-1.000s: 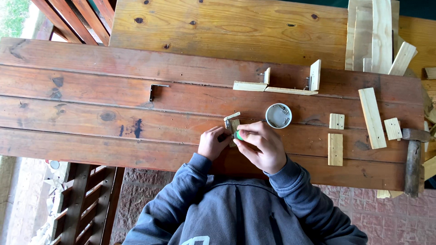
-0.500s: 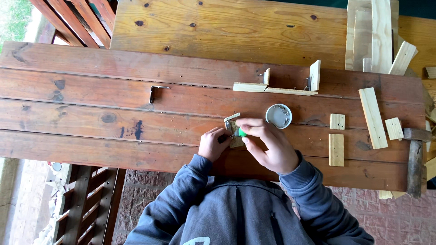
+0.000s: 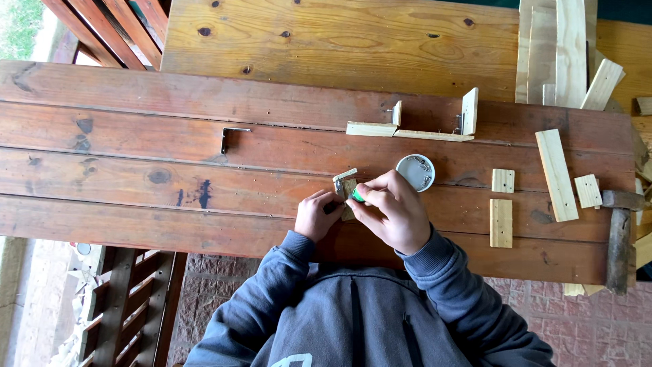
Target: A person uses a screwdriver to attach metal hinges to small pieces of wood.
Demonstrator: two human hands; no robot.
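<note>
I am at a brown plank table (image 3: 136,170). My left hand (image 3: 317,216) presses down on a small wooden block with a metal bracket (image 3: 345,181) near the table's front edge. My right hand (image 3: 392,211) is closed around a tool with a green handle (image 3: 357,195), its tip held against that block. Just right of my hands stands a small round tin (image 3: 415,171) with small metal parts inside. What the tool's tip touches is hidden by my fingers.
A wooden assembly with upright end pieces (image 3: 414,126) lies farther back. A loose metal bracket (image 3: 231,138) sits to the left. Small wood pieces (image 3: 501,222) and a longer strip (image 3: 555,175) lie to the right, a hammer (image 3: 619,238) at the right edge, stacked boards (image 3: 557,47) behind.
Both hands stay on the small block; my right hand has shifted slightly over it with the green tool. Nothing else on the table has moved.
</note>
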